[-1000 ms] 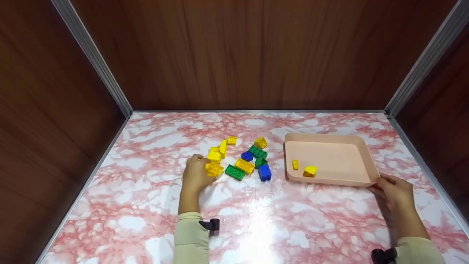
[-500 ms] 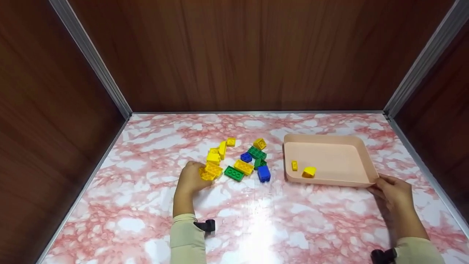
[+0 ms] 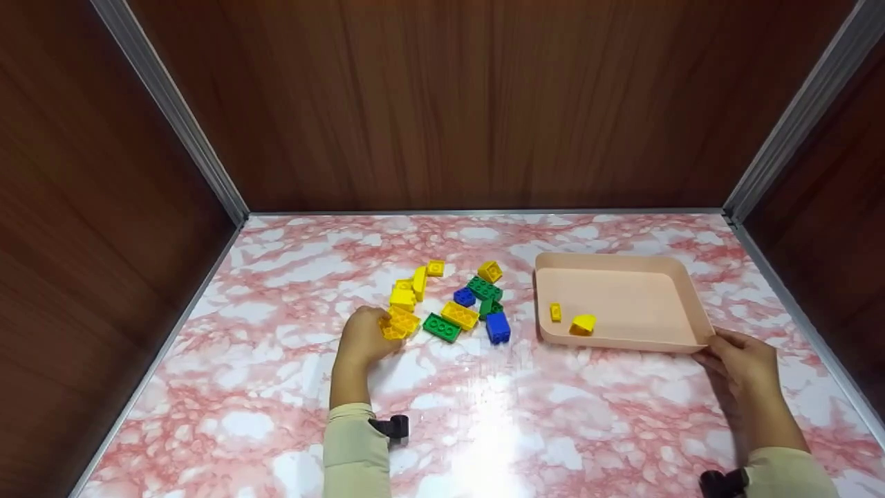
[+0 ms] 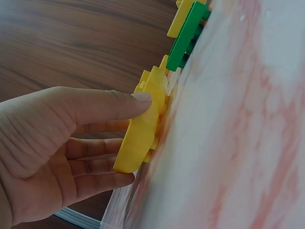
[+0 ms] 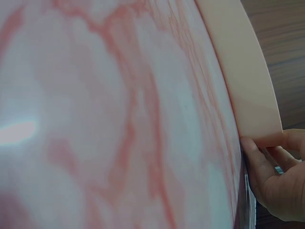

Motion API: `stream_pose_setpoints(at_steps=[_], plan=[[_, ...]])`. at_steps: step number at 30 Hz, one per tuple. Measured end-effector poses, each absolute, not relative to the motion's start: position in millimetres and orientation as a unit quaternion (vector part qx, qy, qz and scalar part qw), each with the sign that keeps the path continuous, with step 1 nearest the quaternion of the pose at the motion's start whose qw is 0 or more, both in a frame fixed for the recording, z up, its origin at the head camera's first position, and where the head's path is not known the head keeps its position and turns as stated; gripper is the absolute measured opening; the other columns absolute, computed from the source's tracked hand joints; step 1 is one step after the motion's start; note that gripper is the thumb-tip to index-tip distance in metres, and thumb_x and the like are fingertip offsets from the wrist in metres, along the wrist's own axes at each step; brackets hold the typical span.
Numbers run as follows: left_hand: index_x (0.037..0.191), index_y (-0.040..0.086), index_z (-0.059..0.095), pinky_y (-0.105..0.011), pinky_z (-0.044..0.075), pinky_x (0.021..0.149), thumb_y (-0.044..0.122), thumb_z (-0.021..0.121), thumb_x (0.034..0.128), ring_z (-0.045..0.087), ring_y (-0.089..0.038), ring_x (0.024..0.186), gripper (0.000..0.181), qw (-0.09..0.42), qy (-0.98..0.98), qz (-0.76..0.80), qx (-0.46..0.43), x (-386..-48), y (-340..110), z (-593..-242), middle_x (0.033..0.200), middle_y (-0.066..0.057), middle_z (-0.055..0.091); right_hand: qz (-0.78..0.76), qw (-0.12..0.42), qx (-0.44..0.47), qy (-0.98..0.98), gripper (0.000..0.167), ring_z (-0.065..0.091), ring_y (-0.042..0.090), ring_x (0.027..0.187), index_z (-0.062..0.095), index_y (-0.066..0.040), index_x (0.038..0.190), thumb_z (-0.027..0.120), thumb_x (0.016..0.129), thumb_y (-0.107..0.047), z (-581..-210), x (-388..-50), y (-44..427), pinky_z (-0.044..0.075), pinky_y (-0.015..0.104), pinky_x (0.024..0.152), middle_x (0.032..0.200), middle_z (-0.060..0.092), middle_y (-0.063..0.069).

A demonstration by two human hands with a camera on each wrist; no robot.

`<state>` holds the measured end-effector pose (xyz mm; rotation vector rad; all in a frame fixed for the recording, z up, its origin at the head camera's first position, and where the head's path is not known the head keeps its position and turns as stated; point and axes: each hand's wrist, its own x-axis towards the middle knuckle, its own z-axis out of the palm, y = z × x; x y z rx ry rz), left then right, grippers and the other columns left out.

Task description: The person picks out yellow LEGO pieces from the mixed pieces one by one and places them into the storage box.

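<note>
Currently pinching a yellow block (image 4: 139, 138) left of the tray (image 3: 636, 294) with left hand (image 3: 361, 337), gripping tray with right hand (image 3: 750, 363); perhaps risking, through crowding, dragging neighbouring blocks (image 3: 409, 317).

A yellow brick (image 4: 138, 138) partly hides the left hand (image 4: 52, 143); the tray (image 5: 243, 67) — right wrist view — is cropped above.

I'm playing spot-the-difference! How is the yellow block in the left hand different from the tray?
The yellow block is bright yellow; the tray is pale peach. The block is much smaller than the tray. The left hand pinches the block, while the right hand holds the tray by its near right corner. Each one is held by a single hand.
</note>
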<state>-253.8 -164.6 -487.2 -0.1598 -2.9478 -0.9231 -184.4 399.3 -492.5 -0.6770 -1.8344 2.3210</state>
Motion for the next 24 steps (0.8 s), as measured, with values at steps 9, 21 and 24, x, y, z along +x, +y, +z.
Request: stream_pose_setpoints(at_steps=[9,21,24], plan=[[0.11,-0.004,0.069,-0.045,0.045,0.095,0.019,0.086,0.0699,0.058,-0.031,0.102,0.049,0.028,-0.951,-0.304,-0.039,-250.7,-168.8,-481.4,0.11,-0.015,0.062,0.764,0.058,-0.223,-0.602,0.029,0.07,0.014,0.069,0.068,-0.018,0.077,0.056,0.091,0.005,-491.9,-185.2,398.7,0.057,0.029,0.069,0.075,0.068,0.002],[0.11,-0.004,0.069,-0.045,0.046,0.094,0.023,0.085,0.0707,0.059,-0.032,0.102,0.05,0.05,-0.946,-0.312,-0.071,-242.1,-158.0,-464.2,0.11,-0.017,0.063,0.765,0.053,-0.208,-0.607,0.026,0.07,0.014,0.07,0.067,-0.019,0.079,0.058,0.092,0.002,-493.1,-183.1,399.8,0.057,0.029,0.07,0.078,0.067,-0.002],[0.109,-0.003,0.071,-0.043,0.048,0.091,0.027,0.085,0.0719,0.06,-0.03,0.099,0.05,0.055,-0.943,-0.317,-0.086,-240.6,-151.0,-460.8,0.108,-0.015,0.062,0.762,0.053,-0.206,-0.611,0.021,0.07,0.014,0.07,0.067,-0.017,0.084,0.058,0.093,0.001,-493.2,-183.1,399.4,0.057,0.029,0.07,0.078,0.067,-0.003]])
